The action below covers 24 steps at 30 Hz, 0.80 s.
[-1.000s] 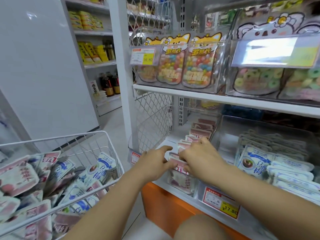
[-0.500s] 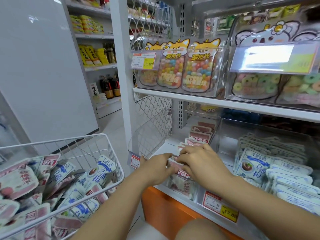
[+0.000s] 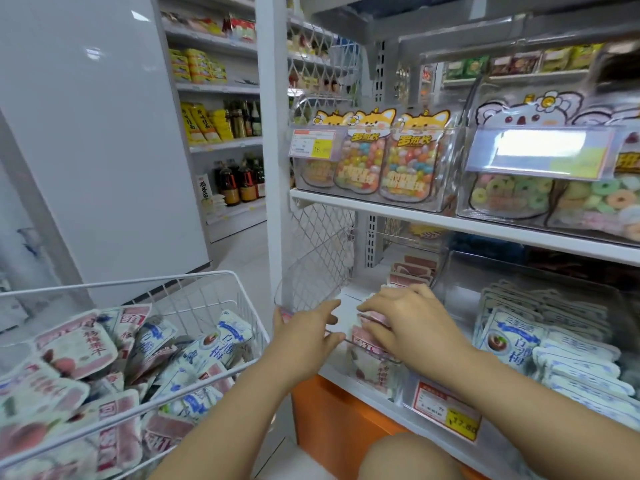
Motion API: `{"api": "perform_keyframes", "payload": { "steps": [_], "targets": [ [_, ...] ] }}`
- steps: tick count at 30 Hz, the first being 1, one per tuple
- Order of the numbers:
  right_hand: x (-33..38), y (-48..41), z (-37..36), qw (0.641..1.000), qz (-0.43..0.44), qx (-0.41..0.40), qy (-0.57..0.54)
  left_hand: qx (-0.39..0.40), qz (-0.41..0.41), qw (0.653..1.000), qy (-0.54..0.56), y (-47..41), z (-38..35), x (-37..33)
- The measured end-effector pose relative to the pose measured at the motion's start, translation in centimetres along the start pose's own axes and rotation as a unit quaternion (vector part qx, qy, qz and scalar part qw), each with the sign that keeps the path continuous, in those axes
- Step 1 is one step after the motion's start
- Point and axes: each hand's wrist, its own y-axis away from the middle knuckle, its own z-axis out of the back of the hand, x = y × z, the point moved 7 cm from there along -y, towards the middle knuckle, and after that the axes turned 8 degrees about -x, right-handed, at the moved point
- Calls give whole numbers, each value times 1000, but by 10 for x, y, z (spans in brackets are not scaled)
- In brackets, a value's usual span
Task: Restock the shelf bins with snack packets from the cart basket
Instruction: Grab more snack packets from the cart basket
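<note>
The right hand (image 3: pixel 408 323) lies with bent fingers on the row of pink packets (image 3: pixel 369 341) in the clear shelf bin (image 3: pixel 304 289) (whether it pinches one is hidden). The left hand (image 3: pixel 306 337), fingers spread, holds nothing beside the bin's front. One cart basket (image 3: pixel 138 282) holds more packets, too jumbled to count.

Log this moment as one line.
step: restocking | left hand: open, by clear bin front corner | right hand: fingers over pink packets in bin, grip unclear | cart basket: loaded
</note>
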Motion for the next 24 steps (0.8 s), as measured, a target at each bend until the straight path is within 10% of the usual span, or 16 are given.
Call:
{"api": "perform_keyframes", "payload": {
  "steps": [11, 24],
  "targets": [
    [138, -49, -30, 984, 73, 64, -149, -127, 84, 983, -100, 95, 116, 126],
    [189, -127, -158, 963, 81, 257, -18, -124, 168, 973, -100, 124, 148, 166]
  ]
}}
